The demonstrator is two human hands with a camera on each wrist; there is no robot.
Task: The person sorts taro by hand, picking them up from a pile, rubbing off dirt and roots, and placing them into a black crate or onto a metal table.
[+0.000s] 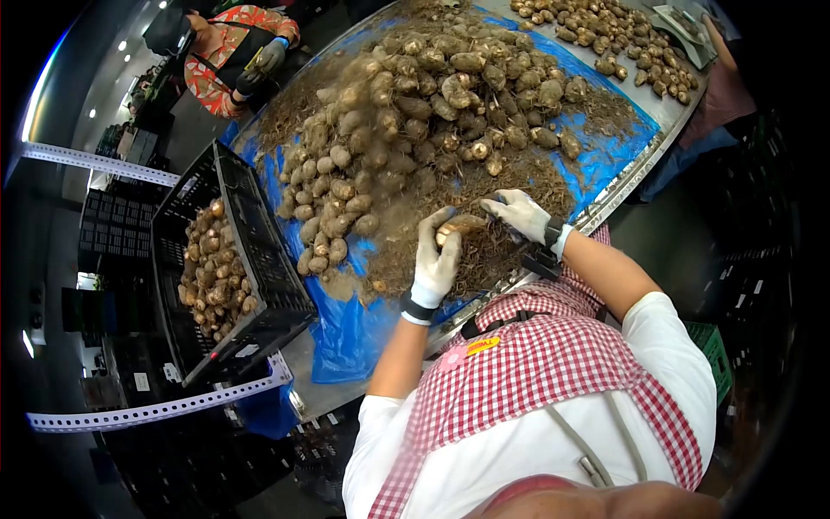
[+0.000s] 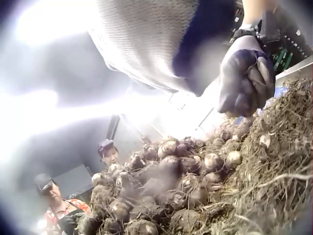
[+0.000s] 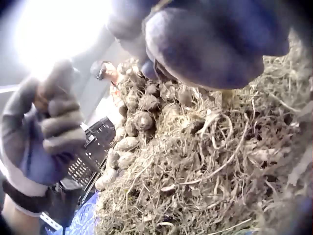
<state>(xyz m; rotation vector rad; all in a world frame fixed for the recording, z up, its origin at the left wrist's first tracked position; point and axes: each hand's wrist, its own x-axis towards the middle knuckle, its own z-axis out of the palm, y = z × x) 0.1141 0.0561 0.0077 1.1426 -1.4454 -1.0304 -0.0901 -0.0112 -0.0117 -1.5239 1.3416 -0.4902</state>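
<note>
A peeled-looking, elongated taro corm [image 1: 461,227] is gripped by my gloved left hand [image 1: 435,255], its pale end toward the thumb. In the right wrist view the left hand [image 3: 46,122] has its fingers curled round the brown corm [image 3: 43,100]. Just right of it in the head view is my gloved right hand [image 1: 523,216], its fingers bent toward the corm's far end. Close up, the right hand [image 3: 210,41] has curled fingers with a thin brownish root strand [image 3: 160,6] between them. Loose dry roots [image 1: 484,264] lie heaped beneath both hands.
A large heap of taro corms [image 1: 432,95] covers the blue sheet [image 1: 346,342] ahead. Left stands a black crate [image 1: 281,298] holding more corms [image 1: 212,268]. Another worker [image 1: 229,65] stands at far left. More corms [image 1: 596,35] lie on the metal table at far right.
</note>
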